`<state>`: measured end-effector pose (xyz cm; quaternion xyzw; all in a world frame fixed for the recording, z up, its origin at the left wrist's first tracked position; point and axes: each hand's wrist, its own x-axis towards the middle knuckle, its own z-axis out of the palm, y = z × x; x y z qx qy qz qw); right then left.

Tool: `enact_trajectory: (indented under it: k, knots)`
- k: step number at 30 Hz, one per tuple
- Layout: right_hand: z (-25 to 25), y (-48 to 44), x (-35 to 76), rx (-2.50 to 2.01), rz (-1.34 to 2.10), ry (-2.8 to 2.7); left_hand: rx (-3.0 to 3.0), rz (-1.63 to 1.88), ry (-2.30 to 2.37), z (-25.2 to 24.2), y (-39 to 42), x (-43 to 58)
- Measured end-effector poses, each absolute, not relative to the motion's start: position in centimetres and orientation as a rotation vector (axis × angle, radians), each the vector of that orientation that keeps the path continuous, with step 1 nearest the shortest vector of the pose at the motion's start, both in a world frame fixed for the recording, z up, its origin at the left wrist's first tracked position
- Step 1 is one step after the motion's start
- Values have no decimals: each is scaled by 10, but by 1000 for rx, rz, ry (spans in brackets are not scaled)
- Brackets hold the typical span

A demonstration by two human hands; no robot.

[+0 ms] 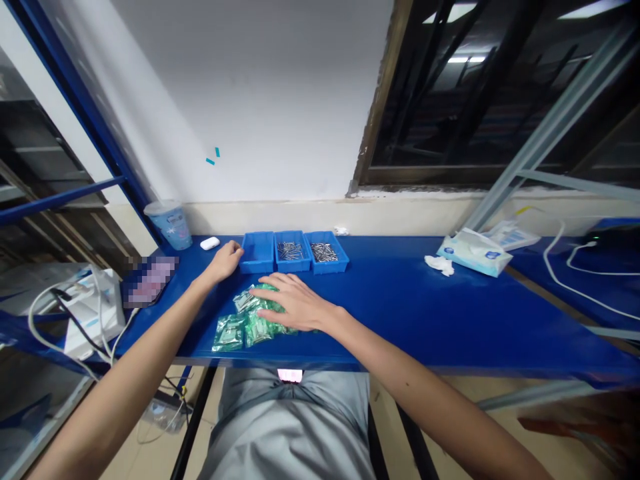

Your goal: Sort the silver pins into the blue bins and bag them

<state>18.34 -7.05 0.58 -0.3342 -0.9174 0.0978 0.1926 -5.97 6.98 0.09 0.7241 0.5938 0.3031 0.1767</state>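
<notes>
Three blue bins [293, 267], one row; left hand [226, 261], curled at edge of leftmost bin [257, 268], grip on it cannot be told. Several green packets [259, 328], tabletop [390, 300], before the bins; right hand [299, 303], spread open over them.

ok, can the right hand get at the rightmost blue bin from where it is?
Likely yes. The right hand is spread over the green packets, just short of the rightmost bin; nothing appears to block the way, and the left hand is off at the leftmost bin.
</notes>
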Motion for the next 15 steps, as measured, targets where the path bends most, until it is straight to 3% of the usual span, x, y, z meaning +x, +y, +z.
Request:
enact_trajectory:
  k: [4,7,11,15]
  knots:
    - [23,-61,204,-1035,101,-2298,2055,803,1703,-1,69,-64]
    - [29,-46,233,-1373,-15,-2086,2047,777,1697,-3,67,-63]
    - [18,-29,262,-1636,248,-2116,2059,757,1701,-6,67,-62]
    - [5,-26,259,-1612,241,-2112,2058,781,1708,-6,72,-63]
